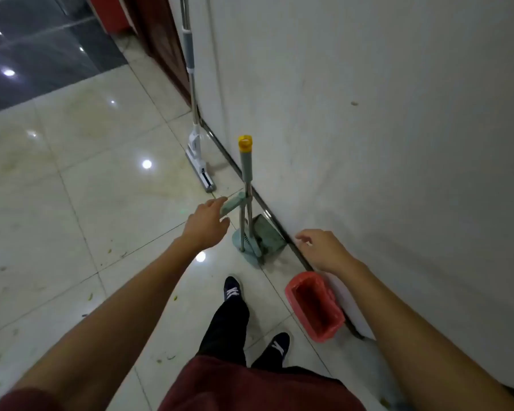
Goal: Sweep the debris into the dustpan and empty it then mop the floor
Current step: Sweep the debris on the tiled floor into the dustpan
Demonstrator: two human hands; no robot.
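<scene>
A pale green dustpan point(266, 237) stands upright against the white wall, with a broom clipped to it. The broom's metal pole ends in a grey grip with a yellow cap point(245, 143). My left hand point(208, 223) reaches the dustpan's green handle point(234, 203), fingers open and just touching its end. My right hand point(324, 249) hovers open to the right of the dustpan, close to the wall. A flat mop point(198, 161) leans on the wall farther ahead. Small green debris bits point(89, 296) lie scattered over the glossy tiles on the left.
A red bin point(315, 307) sits on the floor by the wall, right of my feet. My black shoes point(232, 289) stand on the tiles below the dustpan. A dark wooden door frame point(163, 40) and a dark floor area lie ahead.
</scene>
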